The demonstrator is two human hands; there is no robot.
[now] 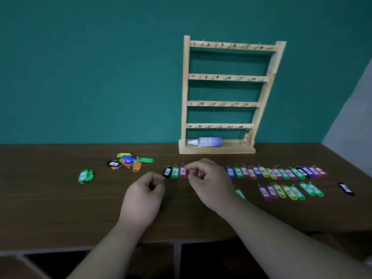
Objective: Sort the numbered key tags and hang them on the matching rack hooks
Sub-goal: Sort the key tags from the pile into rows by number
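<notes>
A wooden rack with four numbered hook rails stands against the teal wall; one orange tag hangs at its lowest rail's right end. A long row of coloured key tags lies on the brown table, with a shorter second row in front of it. At the row's left end lie a black tag, a green tag and a pink tag. My right hand pinches a pink tag just right of them. My left hand is curled, fingertips touching the black tag.
A loose pile of unsorted tags lies at the left, with green tags further left. A lone black tag lies far right. A plastic spray bottle rests on the rack's base. The table's front edge is below my forearms.
</notes>
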